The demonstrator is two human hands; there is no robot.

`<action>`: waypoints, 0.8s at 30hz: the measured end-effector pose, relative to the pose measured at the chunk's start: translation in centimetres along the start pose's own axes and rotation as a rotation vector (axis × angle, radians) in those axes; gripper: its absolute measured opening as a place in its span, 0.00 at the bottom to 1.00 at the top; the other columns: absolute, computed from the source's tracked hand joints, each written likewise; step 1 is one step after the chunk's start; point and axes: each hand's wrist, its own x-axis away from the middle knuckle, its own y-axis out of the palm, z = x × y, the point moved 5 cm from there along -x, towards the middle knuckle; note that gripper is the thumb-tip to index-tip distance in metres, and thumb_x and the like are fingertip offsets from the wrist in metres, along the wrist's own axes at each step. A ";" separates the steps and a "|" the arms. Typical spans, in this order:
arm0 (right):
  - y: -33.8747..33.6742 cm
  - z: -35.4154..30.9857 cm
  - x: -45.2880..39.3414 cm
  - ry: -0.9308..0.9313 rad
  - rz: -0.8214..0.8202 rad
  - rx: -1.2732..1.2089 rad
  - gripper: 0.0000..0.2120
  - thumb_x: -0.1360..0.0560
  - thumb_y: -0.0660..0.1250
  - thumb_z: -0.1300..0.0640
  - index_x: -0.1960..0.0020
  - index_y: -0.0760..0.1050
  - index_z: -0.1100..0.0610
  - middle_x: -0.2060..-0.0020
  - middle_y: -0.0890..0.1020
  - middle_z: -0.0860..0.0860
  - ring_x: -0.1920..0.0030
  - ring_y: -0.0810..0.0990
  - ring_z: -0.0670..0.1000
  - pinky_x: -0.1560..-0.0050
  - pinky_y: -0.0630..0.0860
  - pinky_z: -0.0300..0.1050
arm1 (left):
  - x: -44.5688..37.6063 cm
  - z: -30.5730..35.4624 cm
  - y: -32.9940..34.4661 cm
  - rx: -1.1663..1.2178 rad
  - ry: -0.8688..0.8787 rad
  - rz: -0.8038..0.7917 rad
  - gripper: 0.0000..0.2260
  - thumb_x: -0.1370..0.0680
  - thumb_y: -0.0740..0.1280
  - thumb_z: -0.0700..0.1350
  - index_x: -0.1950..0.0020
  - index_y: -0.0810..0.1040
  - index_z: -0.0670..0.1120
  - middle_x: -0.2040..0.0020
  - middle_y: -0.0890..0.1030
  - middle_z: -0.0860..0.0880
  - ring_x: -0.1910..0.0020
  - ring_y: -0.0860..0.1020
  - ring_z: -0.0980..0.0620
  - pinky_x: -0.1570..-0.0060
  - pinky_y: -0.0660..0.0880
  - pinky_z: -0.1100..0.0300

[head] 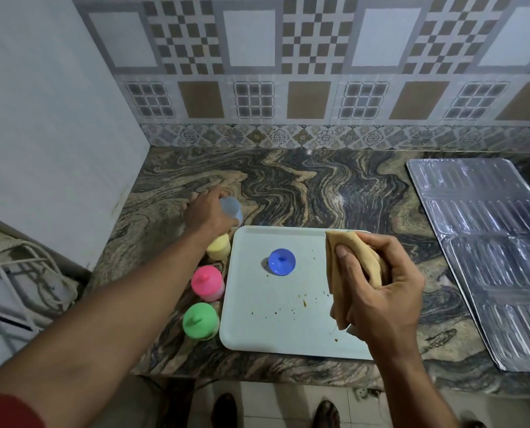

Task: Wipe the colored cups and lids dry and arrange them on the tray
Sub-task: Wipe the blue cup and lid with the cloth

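Marbled stone counter (304,186) ran under both my arms. My left hand (206,211) was curled round the pale blue cup (232,208), beyond the yellow cup (218,247), pink cup (207,282) and green cup (200,320). My right hand (378,291) clenched the cloth (350,261) over the tray (257,335), the blue lid (281,262) just to its left. Drawing the cup back, my forearm could have knocked the yellow one over, being so close above it.

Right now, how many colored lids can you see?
3: a blue lid alone on the tray, and a pink lid and green lid on cups left of it. The left hand may hide more.
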 end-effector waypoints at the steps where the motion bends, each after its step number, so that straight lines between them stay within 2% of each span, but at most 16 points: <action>1: -0.2 0.1 0.0 0.001 -0.001 0.006 0.06 0.24 0.76 0.52 0.49 0.83 0.43 0.58 0.87 0.50 0.62 0.85 0.56 0.59 0.83 0.68 | -0.3 -0.1 0.2 -0.035 -0.020 -0.009 0.28 0.33 0.83 0.54 0.38 0.76 0.52 0.35 0.80 0.46 0.32 0.72 0.40 0.34 0.72 0.40; 3: -0.5 0.2 0.0 0.007 0.000 0.007 0.06 0.25 0.76 0.50 0.48 0.83 0.43 0.58 0.86 0.51 0.62 0.85 0.57 0.61 0.82 0.71 | -0.6 -0.3 0.8 -0.099 -0.054 -0.037 0.29 0.31 0.82 0.53 0.34 0.75 0.51 0.33 0.78 0.45 0.28 0.68 0.40 0.30 0.69 0.42; 6: -1.0 0.6 -0.1 0.024 0.018 -0.002 0.07 0.25 0.76 0.51 0.48 0.83 0.46 0.60 0.85 0.56 0.61 0.86 0.62 0.62 0.81 0.74 | -1.0 -0.9 1.8 -0.144 -0.027 -0.078 0.31 0.31 0.81 0.53 0.31 0.75 0.52 0.32 0.79 0.45 0.27 0.67 0.41 0.31 0.67 0.43; 9: -1.5 0.8 -0.1 0.025 0.042 0.017 0.07 0.25 0.76 0.52 0.47 0.83 0.48 0.59 0.86 0.57 0.60 0.86 0.64 0.61 0.81 0.75 | -1.1 -1.3 2.1 -0.212 -0.009 -0.093 0.37 0.33 0.82 0.58 0.28 0.73 0.53 0.29 0.75 0.45 0.28 0.67 0.40 0.31 0.65 0.42; 11: -1.9 0.8 -0.1 0.016 0.056 0.027 0.08 0.24 0.76 0.52 0.46 0.83 0.49 0.58 0.86 0.57 0.60 0.86 0.64 0.60 0.82 0.75 | -0.7 -0.6 1.9 -0.215 0.076 -0.055 0.39 0.33 0.81 0.62 0.26 0.72 0.53 0.29 0.71 0.44 0.27 0.66 0.40 0.32 0.65 0.42; 12: -2.1 0.9 -0.1 0.014 0.065 0.030 0.07 0.24 0.76 0.53 0.47 0.83 0.50 0.58 0.86 0.56 0.60 0.86 0.64 0.60 0.82 0.75 | -0.3 0.2 1.6 -0.184 0.156 -0.012 0.36 0.32 0.80 0.61 0.28 0.73 0.53 0.30 0.72 0.45 0.28 0.66 0.40 0.33 0.66 0.43; 14: -2.4 1.0 -0.1 0.016 0.078 0.031 0.07 0.25 0.76 0.53 0.47 0.83 0.50 0.58 0.86 0.53 0.60 0.86 0.64 0.61 0.82 0.74 | 1.7 2.5 1.2 -0.129 0.367 0.048 0.23 0.28 0.77 0.57 0.36 0.78 0.55 0.35 0.77 0.48 0.31 0.70 0.42 0.35 0.66 0.44; 16: -2.5 1.2 -0.1 0.018 0.082 0.021 0.07 0.25 0.76 0.53 0.48 0.83 0.49 0.58 0.86 0.52 0.61 0.85 0.65 0.61 0.82 0.74 | 4.6 4.7 2.2 -0.146 0.583 0.004 0.13 0.27 0.74 0.54 0.43 0.81 0.54 0.42 0.80 0.51 0.35 0.73 0.44 0.36 0.65 0.45; 19: -2.8 1.3 -0.1 0.028 0.089 0.005 0.08 0.26 0.77 0.49 0.48 0.83 0.48 0.58 0.86 0.53 0.60 0.86 0.66 0.61 0.81 0.75 | 9.1 6.4 5.3 -0.194 0.806 -0.074 0.10 0.28 0.70 0.51 0.48 0.83 0.52 0.50 0.80 0.52 0.44 0.76 0.46 0.40 0.66 0.46; 21: -3.0 1.2 0.0 0.018 0.092 0.010 0.07 0.26 0.76 0.49 0.48 0.83 0.46 0.57 0.86 0.52 0.60 0.86 0.66 0.61 0.81 0.74 | 10.4 6.6 6.9 -0.221 0.798 -0.087 0.12 0.29 0.68 0.51 0.48 0.82 0.50 0.51 0.79 0.51 0.47 0.77 0.46 0.44 0.66 0.48; 24: -3.4 1.0 0.4 0.013 0.100 0.007 0.07 0.25 0.76 0.50 0.49 0.83 0.46 0.56 0.86 0.52 0.60 0.86 0.66 0.61 0.82 0.74 | 10.8 6.8 8.1 -0.204 0.658 -0.131 0.13 0.26 0.68 0.54 0.44 0.80 0.50 0.48 0.79 0.51 0.45 0.77 0.46 0.43 0.64 0.49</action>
